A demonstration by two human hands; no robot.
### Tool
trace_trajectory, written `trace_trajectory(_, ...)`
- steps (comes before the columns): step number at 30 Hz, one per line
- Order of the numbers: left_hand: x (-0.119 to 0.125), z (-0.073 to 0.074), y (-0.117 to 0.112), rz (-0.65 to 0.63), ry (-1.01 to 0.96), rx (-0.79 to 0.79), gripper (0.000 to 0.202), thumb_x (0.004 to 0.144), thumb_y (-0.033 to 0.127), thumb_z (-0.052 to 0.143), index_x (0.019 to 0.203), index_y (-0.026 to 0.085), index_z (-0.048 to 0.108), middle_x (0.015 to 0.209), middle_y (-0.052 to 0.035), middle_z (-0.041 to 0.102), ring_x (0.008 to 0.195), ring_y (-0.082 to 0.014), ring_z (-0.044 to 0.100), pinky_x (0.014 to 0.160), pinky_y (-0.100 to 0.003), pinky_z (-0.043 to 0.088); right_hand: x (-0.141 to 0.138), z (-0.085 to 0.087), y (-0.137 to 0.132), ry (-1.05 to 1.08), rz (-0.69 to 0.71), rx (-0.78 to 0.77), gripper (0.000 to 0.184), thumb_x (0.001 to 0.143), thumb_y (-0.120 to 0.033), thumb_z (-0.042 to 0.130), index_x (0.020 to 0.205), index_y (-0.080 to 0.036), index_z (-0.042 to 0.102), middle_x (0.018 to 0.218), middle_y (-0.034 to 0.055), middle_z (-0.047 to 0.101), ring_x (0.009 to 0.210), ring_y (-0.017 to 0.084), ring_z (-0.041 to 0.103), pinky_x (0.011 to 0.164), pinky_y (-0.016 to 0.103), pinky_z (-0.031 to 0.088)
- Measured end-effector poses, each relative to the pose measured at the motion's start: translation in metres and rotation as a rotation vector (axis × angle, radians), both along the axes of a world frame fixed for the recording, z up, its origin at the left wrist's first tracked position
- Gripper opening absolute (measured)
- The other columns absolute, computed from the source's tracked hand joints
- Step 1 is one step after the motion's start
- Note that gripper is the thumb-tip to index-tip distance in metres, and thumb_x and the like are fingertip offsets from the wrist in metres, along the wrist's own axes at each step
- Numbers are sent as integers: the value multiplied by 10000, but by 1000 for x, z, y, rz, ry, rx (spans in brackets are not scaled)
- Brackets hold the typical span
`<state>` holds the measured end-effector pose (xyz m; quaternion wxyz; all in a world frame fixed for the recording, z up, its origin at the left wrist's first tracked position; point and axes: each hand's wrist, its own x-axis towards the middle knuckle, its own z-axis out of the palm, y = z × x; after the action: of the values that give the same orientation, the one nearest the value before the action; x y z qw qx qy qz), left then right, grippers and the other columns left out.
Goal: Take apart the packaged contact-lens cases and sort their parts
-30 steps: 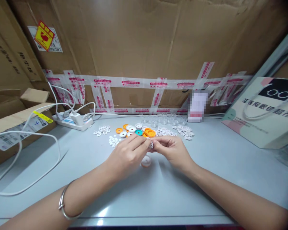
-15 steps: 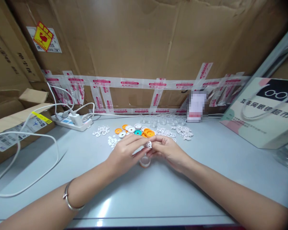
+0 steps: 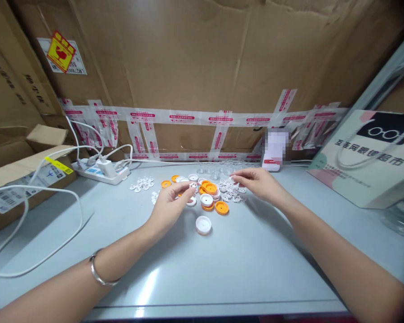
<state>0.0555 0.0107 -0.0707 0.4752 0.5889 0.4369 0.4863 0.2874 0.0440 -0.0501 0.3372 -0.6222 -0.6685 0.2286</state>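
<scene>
My left hand (image 3: 173,202) pinches a small white plastic part (image 3: 192,185) between thumb and fingers, above the round caps. Off to the right, my right hand (image 3: 257,181) has its fingertips closed on a white plastic piece (image 3: 233,178) at the pile of white openwork pieces (image 3: 230,193). Between the hands lie several orange caps (image 3: 221,207) and white caps (image 3: 206,200), some stacked. Nearer me, a round white cap (image 3: 203,224) sits alone on the table, with orange showing under its lower edge.
Small white stemmed parts (image 3: 142,183) lie left of the caps. Clear plastic domes (image 3: 218,169) line the back by a cardboard box (image 3: 188,67). A power strip (image 3: 103,172) with looping white cables stands left. A paper bag (image 3: 363,157) and a blurred phone-like object (image 3: 274,150) are right.
My hands have parted. The right moved right and back to the openwork pile; the left drew slightly up and left, keeping a small white part. The caps between them now show.
</scene>
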Motion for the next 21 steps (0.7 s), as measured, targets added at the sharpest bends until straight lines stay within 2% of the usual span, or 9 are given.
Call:
trace_trajectory(4, 0, 0, 0, -30, 4, 10, 312, 758, 369, 591, 974, 152, 652, 1015, -64, 639, 844, -169, 586, 740, -278, 493, 17, -15, 17, -253, 28, -7, 212, 760, -232, 522, 831, -158, 707, 792, 63, 704, 715, 194, 619, 662, 299, 456)
trace_trajectory(8, 0, -1, -1, -64, 9, 37, 294, 774, 333, 580, 990, 139, 626, 963, -65, 645, 779, -142, 589, 729, -273, 488, 12, -17, 14, -277, -21, 69, 228, 743, -281, 559, 867, -152, 700, 819, 78, 697, 735, 206, 613, 678, 317, 451)
trace_trajectory(10, 0, -1, -2, -91, 15, 74, 293, 781, 306, 581, 1025, 144, 585, 832, -35, 655, 720, -120, 587, 703, -257, 482, 1, -12, 3, -159, -22, 106, 257, 744, -334, 571, 879, -151, 690, 826, 80, 693, 735, 203, 613, 672, 317, 457)
trace_trajectory(11, -1, -1, -2, -107, 15, 98, 287, 783, 294, 585, 1028, 147, 565, 766, -18, 649, 699, -115, 589, 684, -247, 480, -7, -9, -4, -55, 27, 95, 266, 748, -360, 570, 875, -157, 686, 834, 75, 692, 748, 199, 617, 680, 312, 462)
trace_trajectory(14, -2, -1, -5, -156, 58, 193, 193, 782, 277, 597, 920, 145, 568, 730, -13, 646, 704, -121, 610, 664, -237, 486, -34, -3, -27, 308, 311, -96, 276, 759, -401, 571, 886, -180, 676, 844, 52, 696, 791, 176, 636, 725, 297, 481)
trace_trajectory(16, -3, -2, -6, -169, 144, 301, 137, 797, 271, 583, 849, 145, 602, 795, -34, 659, 736, -129, 622, 686, -244, 496, -50, -4, -39, 469, 417, -213, 267, 742, -392, 601, 897, -188, 676, 842, 43, 697, 792, 161, 644, 737, 289, 492)
trace_trajectory(18, -5, -3, -4, -123, 267, 481, 118, 818, 247, 558, 835, 160, 636, 817, -37, 662, 752, -131, 618, 707, -255, 496, -60, -8, -45, 581, 399, -257, 254, 713, -369, 641, 881, -183, 677, 835, 38, 695, 778, 147, 649, 741, 282, 500)
trace_trajectory(21, -7, -6, 0, 4, 500, 833, 117, 818, 215, 556, 877, 179, 650, 854, -46, 649, 786, -144, 593, 725, -285, 487, -66, -15, -46, 724, 292, -273, 250, 673, -353, 683, 851, -178, 669, 779, 23, 694, 738, 130, 651, 755, 284, 508)
